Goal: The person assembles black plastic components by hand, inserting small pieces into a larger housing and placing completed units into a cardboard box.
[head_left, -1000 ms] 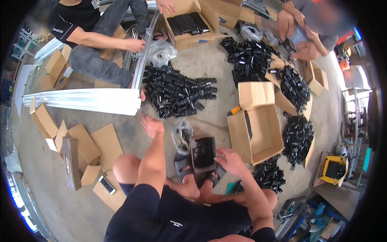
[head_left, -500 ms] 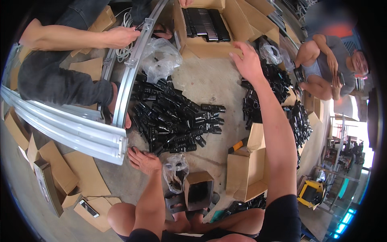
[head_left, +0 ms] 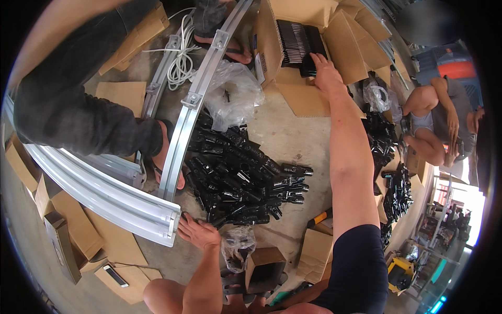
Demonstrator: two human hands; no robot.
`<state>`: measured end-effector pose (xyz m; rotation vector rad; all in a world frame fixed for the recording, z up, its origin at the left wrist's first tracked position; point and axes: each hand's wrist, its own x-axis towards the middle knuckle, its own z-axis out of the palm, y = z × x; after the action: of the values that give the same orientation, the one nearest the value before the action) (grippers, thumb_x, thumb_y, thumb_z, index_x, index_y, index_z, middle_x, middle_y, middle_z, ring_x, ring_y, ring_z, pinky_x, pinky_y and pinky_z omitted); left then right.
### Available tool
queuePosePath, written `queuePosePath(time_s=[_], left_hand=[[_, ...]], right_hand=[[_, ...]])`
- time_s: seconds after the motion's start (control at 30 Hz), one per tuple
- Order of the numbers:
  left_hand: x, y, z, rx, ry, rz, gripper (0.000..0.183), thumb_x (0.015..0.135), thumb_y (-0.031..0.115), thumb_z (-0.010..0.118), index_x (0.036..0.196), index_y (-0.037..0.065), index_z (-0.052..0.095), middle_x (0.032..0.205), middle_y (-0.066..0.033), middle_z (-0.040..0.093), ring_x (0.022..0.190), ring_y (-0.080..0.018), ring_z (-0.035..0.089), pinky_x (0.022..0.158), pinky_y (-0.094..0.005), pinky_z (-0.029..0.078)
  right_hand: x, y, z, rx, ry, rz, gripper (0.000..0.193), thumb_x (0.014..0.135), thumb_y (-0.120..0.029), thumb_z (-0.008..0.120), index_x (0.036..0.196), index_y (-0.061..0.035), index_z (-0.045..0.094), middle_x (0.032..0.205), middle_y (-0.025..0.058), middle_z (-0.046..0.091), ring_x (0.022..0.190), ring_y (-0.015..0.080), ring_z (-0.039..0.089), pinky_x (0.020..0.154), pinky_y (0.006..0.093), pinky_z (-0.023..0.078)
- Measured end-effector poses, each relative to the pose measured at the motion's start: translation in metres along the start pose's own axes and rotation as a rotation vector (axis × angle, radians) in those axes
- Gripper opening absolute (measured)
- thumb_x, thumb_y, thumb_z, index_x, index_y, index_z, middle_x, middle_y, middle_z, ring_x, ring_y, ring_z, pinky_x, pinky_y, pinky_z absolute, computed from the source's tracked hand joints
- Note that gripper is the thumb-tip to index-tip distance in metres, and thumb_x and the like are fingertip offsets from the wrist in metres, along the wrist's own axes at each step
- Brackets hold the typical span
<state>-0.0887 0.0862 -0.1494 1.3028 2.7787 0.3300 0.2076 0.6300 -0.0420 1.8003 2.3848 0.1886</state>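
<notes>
My right hand (head_left: 327, 76) reaches to the far side, into an open cardboard carton (head_left: 300, 97). Its outstretched fingers touch the near right end of the black slim parts (head_left: 300, 44) packed in rows there. No grip around a part shows. My left hand (head_left: 197, 232) lies low with fingers spread, beside the end of a stack of pale metal profiles (head_left: 112, 196) and just below a large heap of black clamp-like parts (head_left: 240, 178). Nothing is in it. A clear plastic bag (head_left: 238, 248) with dark contents lies near my left wrist.
A slotted metal rail (head_left: 196, 99) crosses at left, by a person's leg and foot (head_left: 163, 152). Another person (head_left: 439, 115) crouches at right beside more black parts (head_left: 397, 193). Around me are a small box (head_left: 264, 269), a yellow-handled tool (head_left: 320, 217) and a phone (head_left: 115, 276).
My right hand has moved forward from the carton's near flap onto the black parts inside. My left hand stays by the profile's end. The view has shifted, and the left person's arm has moved.
</notes>
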Motion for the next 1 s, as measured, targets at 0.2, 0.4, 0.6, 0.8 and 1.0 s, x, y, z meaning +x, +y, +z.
queuePosePath(time_s=[0.2, 0.4, 0.6, 0.8, 1.0], left_hand=[[-0.001, -0.002, 0.001, 0.035, -0.005, -0.009, 0.054, 0.102, 0.027, 0.032, 0.151, 0.002, 0.033, 0.162, -0.0223, 0.031, 0.149, -0.0436, 0.028, 0.119, -0.0582, 0.018], [0.001, 0.001, 0.003, 0.027, -0.01, -0.019, 0.054, 0.102, 0.026, 0.034, 0.15, 0.002, 0.034, 0.161, -0.023, 0.032, 0.148, -0.0444, 0.029, 0.118, -0.0597, 0.018], [0.001, 0.0, 0.001, 0.028, 0.013, 0.0, 0.052, 0.102, 0.026, 0.033, 0.148, 0.001, 0.036, 0.159, -0.0242, 0.034, 0.147, -0.0449, 0.031, 0.118, -0.0594, 0.019], [0.002, 0.001, -0.001, -0.004, 0.002, 0.006, 0.057, 0.1, 0.025, 0.039, 0.149, -0.004, 0.036, 0.153, -0.0313, 0.037, 0.144, -0.0509, 0.03, 0.119, -0.0625, 0.016], [0.0, 0.0, 0.001, 0.019, -0.003, 0.015, 0.053, 0.102, 0.027, 0.034, 0.149, 0.001, 0.035, 0.161, -0.0249, 0.032, 0.148, -0.0458, 0.029, 0.118, -0.0587, 0.018]], right_hand=[[0.002, -0.022, -0.038, -0.079, -0.183, 0.049, 0.092, 0.075, -0.023, 0.089, 0.152, -0.0136, 0.04, 0.143, 0.0064, 0.051, 0.132, 0.0295, 0.052, 0.109, 0.0424, 0.048], [0.003, -0.015, -0.035, -0.053, -0.07, 0.048, 0.097, 0.072, -0.029, 0.091, 0.153, -0.0134, 0.039, 0.144, 0.0065, 0.051, 0.135, 0.0291, 0.05, 0.11, 0.0431, 0.047], [0.005, -0.011, -0.026, -0.01, -0.086, 0.048, 0.101, 0.07, -0.028, 0.093, 0.154, -0.0134, 0.037, 0.145, 0.0061, 0.05, 0.138, 0.0308, 0.047, 0.112, 0.045, 0.046], [0.006, -0.014, -0.029, 0.012, -0.084, 0.107, 0.099, 0.068, -0.026, 0.094, 0.15, -0.0132, 0.041, 0.144, 0.0083, 0.052, 0.139, 0.0308, 0.046, 0.113, 0.0448, 0.046], [0.011, 0.007, -0.019, 0.054, -0.113, 0.0, 0.103, 0.066, -0.029, 0.095, 0.152, -0.0154, 0.04, 0.147, 0.0085, 0.049, 0.14, 0.0302, 0.045, 0.113, 0.0457, 0.045]])
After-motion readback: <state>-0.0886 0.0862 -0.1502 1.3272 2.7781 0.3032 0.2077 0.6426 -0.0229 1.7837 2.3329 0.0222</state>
